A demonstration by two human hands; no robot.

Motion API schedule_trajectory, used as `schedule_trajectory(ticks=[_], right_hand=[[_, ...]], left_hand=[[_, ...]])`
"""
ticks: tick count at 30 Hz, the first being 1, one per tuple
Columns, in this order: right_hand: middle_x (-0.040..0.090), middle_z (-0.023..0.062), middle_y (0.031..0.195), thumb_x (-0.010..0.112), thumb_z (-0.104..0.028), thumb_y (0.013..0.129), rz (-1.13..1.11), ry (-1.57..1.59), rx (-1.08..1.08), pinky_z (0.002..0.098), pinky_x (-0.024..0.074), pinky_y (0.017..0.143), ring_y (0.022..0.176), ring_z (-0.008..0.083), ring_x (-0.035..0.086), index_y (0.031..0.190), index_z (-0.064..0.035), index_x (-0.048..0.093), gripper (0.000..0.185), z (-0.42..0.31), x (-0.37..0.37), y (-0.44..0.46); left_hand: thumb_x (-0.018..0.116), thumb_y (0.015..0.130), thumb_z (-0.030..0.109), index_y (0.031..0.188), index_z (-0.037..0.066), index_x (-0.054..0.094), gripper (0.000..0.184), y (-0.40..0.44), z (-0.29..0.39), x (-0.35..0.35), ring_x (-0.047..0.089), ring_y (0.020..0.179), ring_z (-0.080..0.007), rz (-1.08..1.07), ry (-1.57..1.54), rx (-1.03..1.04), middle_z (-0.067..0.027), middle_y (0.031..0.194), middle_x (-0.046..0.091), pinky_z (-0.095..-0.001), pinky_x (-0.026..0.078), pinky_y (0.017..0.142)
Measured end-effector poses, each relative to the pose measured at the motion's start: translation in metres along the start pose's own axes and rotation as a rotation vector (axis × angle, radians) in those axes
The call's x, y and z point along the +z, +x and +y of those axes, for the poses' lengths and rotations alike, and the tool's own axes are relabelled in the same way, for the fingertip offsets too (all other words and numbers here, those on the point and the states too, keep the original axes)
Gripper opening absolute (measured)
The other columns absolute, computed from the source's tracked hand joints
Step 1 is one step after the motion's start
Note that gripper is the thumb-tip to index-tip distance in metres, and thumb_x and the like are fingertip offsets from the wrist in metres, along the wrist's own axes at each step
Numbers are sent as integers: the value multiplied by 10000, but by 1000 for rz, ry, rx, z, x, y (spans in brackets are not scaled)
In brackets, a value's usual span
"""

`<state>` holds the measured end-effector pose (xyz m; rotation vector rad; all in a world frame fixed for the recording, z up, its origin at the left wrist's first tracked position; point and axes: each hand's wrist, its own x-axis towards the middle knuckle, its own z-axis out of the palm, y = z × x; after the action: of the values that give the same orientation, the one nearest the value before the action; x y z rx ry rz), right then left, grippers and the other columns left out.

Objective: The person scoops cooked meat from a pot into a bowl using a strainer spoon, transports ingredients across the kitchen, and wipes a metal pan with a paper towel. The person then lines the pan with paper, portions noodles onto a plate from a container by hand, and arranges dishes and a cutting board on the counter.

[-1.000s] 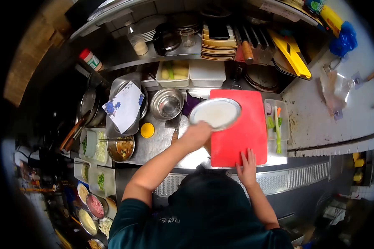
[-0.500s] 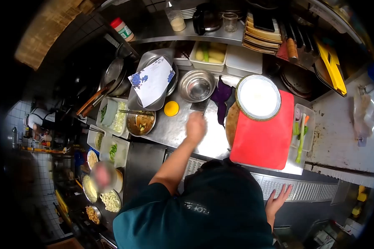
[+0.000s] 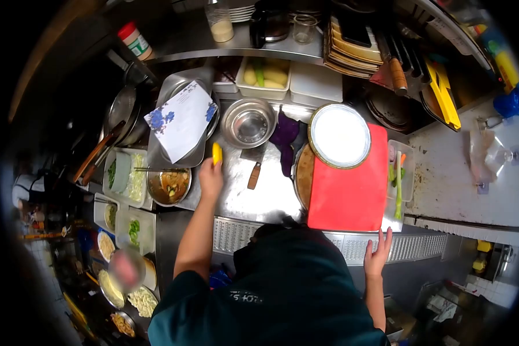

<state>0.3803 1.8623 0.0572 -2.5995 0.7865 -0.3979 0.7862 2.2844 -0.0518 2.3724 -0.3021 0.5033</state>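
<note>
My left hand (image 3: 211, 180) pinches a round yellow lid (image 3: 217, 154), tilted edge-on above the steel counter (image 3: 236, 199). To its left stands a steel bowl of brown sauce and pieces of food (image 3: 170, 187), with chopsticks (image 3: 161, 169) across its rim. A cleaver (image 3: 254, 175) with a wooden handle lies to the right of this hand, its blade beside an empty-looking steel bowl (image 3: 248, 123). My right hand (image 3: 376, 254) is open, fingers spread, just below the front edge of the red cutting board (image 3: 349, 196).
Purple cabbage leaves (image 3: 285, 135) lie beside a round wooden board (image 3: 304, 176). A white round lid (image 3: 339, 136) rests on the red board. A flowered paper (image 3: 181, 121) covers a steel tray at left. Vegetable containers (image 3: 137, 228) line the left side; knives (image 3: 399, 75) hang at upper right.
My left hand has left the cleaver, moved left and picked the yellow lid up off the counter. My right hand has shifted slightly up, and the whole view has shifted.
</note>
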Motion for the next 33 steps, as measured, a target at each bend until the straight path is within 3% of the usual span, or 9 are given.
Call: schedule_trajectory(ticks=[2,4,7,13,15,19,24,27,33], right_hand=[[351,263,1553,653,-7,888,19,-36,10,493,298,1176,1451,445,319,1391,-18,530,518,2,9,-5],[365,265,1541,661,-5,874,37,-33,12,489,318,1164,1423,456,356,1390,-21,528,533,-2,17,-11],[376,265,1529,660,-4,869,-8,-13,10,487,327,1158,1411,463,369,1388,-26,528,536,-24,18,-13],[377,267,1528,662,10,848,65,14,18,490,327,1157,1403,470,375,1370,-21,538,538,-37,25,-19],[375,267,1529,663,11,846,55,42,19,491,327,1157,1404,472,372,1367,-19,541,536,-52,26,-18],[377,273,1532,671,-1,847,36,33,12,497,329,1154,1404,478,372,1360,-8,548,527,-66,31,-29],[367,284,1538,675,-22,863,72,13,118,505,324,1156,1416,481,359,1362,0,547,515,-59,36,-66],[360,285,1543,673,-17,869,109,7,182,503,326,1153,1416,479,360,1373,-1,540,521,-52,39,-91],[352,280,1551,667,-5,866,100,53,241,505,333,1146,1410,475,367,1391,-1,522,544,-47,53,-122]], left_hand=[[638,979,130,934,74,606,79,-18,5,-14,525,533,-136,-156,-934,-818,-48,760,619,-269,412,451],[607,1014,159,957,85,602,94,-52,-31,3,476,528,-60,-31,-1287,-1165,7,706,570,-218,335,413],[618,1006,159,950,79,607,99,-59,-35,-5,479,521,-77,-1,-1326,-1338,1,688,565,-238,329,397],[614,993,119,945,45,639,91,1,130,-24,558,598,-136,-419,-879,-694,-39,756,598,-274,452,500],[649,938,88,954,39,649,51,21,156,8,625,728,-221,-271,-479,272,-85,845,622,-325,514,608],[650,806,85,920,59,660,117,57,220,61,625,861,-271,-354,-252,745,-102,926,606,-371,540,658],[603,820,75,981,29,632,169,67,238,117,616,938,-300,-522,48,762,-115,996,586,-394,564,719],[592,843,67,1101,12,617,266,49,232,82,613,973,-308,-459,-107,642,-140,1101,583,-398,570,745],[604,912,123,1177,33,635,281,-29,118,22,611,1098,-333,-638,-133,294,-156,1246,593,-434,543,865]])
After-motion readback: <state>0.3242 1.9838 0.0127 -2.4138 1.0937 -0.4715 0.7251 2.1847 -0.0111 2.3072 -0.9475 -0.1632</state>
